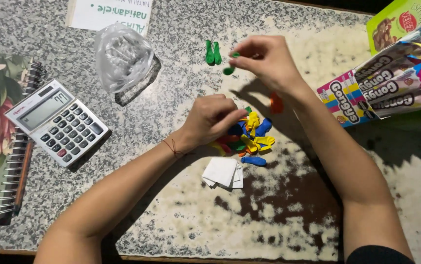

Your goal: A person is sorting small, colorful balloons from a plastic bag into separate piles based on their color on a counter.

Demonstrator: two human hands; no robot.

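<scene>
**Two bare forearms reaching in, hands apart**

The left hand [212, 119] sits low with its knuckles up, fingers curled down and bunched at the tips, thumb tucked along the side. A thin red cord circles the wrist behind it. Its forearm runs back to the lower left edge, bare all the way.

The right hand [265, 59] is raised farther out, wrist bent, thumb and forefinger pinched together while the other fingers curl loosely (palm facing down and leftward). Its forearm slants back to the lower right, where a dark sleeve edge shows.
</scene>
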